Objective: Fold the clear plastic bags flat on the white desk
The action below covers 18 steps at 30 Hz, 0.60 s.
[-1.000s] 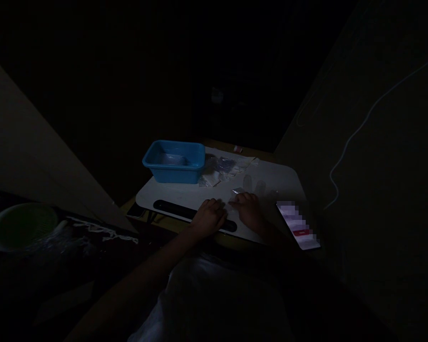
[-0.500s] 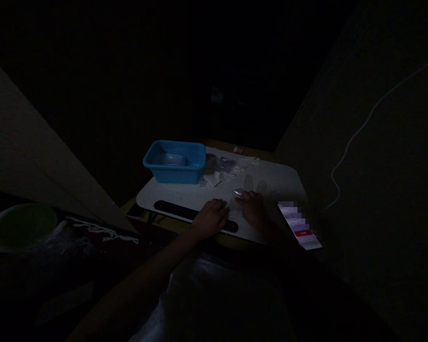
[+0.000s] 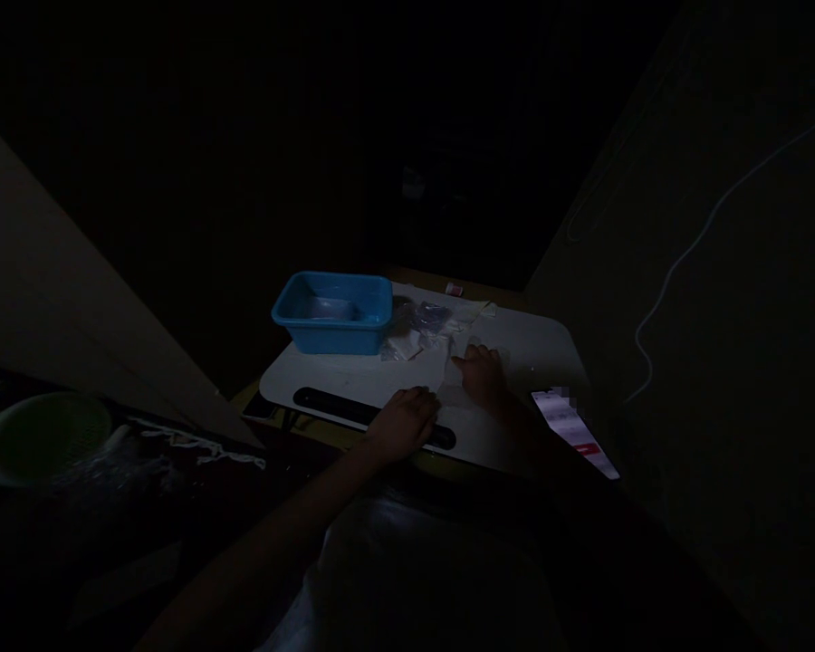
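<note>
A: Hands first, quick. Where are they?
B: Apart. Left hand (image 3: 406, 424) palm down at the near edge of the white table (image 3: 536, 337), partly over the black slot (image 3: 332, 404). Right hand (image 3: 484, 373) farther in, fingers bent, over a thin see-through sheet (image 3: 454, 396).
A: Gripping anything?
B: Can't tell, either one. Fingertips too dark. Left is just beside the sheet's near edge; whether it touches, unclear.
A: Where's the sheet exactly?
B: On the tabletop, between the hands and partly under the right one.
A: Main risk?
B: Sheet sliding or creasing. Looks light and flimsy; if only the right hand presses it and drags sideways, it'd bunch up. Could tear too, if it's pulled hard.
A: Next?
B: Poor light. Clear film on a pale top, easy to miss an edge or lose a piece among the crumpled plastic wrappers (image 3: 431, 317) by the blue basin (image 3: 332, 340).
A: Smartphone (image 3: 576, 435)?
B: Lit, on the right, near the right forearm. An elbow swinging out might knock it. Can't tell how firmly it's supported.
A: Basin?
B: Well clear of both hands. Low risk, unless someone reaches across carelessly.
</note>
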Each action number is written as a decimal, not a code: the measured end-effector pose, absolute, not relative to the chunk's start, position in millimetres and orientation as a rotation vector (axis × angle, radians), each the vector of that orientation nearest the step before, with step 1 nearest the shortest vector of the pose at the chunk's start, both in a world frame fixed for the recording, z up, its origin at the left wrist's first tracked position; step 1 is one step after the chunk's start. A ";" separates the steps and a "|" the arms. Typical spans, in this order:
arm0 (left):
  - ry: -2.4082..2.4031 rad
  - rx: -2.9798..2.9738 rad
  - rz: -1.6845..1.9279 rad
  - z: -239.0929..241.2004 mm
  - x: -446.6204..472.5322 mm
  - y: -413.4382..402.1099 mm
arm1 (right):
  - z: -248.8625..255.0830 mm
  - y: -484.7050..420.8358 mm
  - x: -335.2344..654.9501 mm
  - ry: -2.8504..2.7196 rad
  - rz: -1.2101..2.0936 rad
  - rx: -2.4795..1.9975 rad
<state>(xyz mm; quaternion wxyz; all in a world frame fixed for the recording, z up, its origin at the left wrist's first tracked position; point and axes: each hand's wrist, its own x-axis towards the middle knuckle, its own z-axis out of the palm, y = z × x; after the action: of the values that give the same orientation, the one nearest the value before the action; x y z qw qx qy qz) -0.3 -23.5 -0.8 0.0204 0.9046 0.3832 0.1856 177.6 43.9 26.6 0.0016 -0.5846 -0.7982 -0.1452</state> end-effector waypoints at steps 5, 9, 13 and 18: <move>1.200 2.793 0.577 -1.8 -0.3 -23.4 | 29.5 56.6 176.7 -2.519 -0.464 -1.835; 1.190 2.774 0.589 -4.5 -0.1 -22.9 | 28.2 62.9 176.0 -2.517 -0.465 -1.824; 1.190 2.626 0.714 -6.3 -3.2 -20.2 | 27.3 64.6 175.7 -2.501 -0.448 -1.835; 1.219 2.432 0.898 2.4 -2.5 -1.7 | 35.9 62.4 203.9 -2.319 -0.287 -1.967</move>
<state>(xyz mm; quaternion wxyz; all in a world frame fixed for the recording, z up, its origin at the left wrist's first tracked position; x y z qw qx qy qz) -2.5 -1.7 2.4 0.1379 0.8409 0.4213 0.3103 203.9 62.4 35.9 0.0436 -0.6433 -0.7586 -0.0937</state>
